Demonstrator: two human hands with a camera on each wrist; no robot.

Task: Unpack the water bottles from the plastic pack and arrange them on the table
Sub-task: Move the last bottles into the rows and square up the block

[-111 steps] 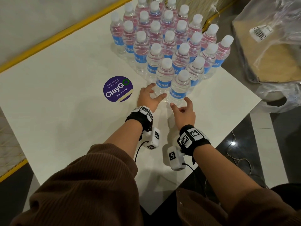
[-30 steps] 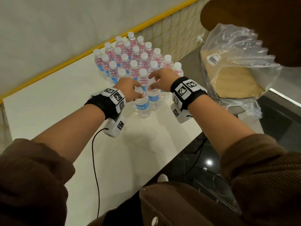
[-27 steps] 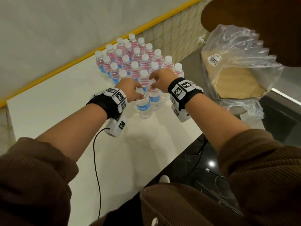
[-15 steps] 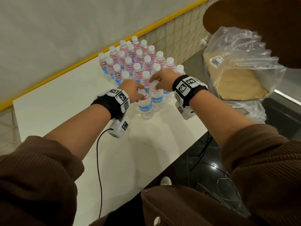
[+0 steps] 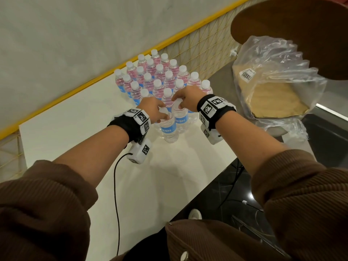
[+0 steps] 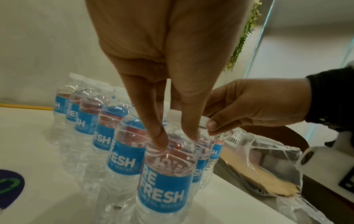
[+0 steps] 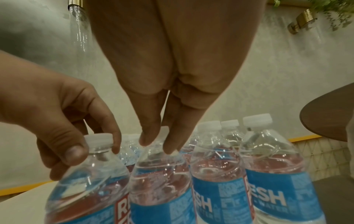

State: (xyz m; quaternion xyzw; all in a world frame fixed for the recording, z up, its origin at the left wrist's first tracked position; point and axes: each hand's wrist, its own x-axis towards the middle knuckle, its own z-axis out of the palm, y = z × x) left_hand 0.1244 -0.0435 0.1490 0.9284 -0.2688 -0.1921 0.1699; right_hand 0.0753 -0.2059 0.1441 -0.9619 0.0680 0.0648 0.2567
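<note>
Pinching front bottle (image 5: 169,127) neck, left hand (image 5: 153,110) fingers (image 6: 159,136) astride cap

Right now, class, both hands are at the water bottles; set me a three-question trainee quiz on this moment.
1. True or false: the left hand grips the nearest bottle by its neck.
2. Where is the emptied plastic pack? A) on the white table among the bottles; B) off the table, to the person's right; C) in the right hand.
3. Fill in: the right hand's fingers close around the ____ of a bottle beside the nearest one.

Key: 1 true; 2 B; 3 top (its cap is hidden by the fingers).
</note>
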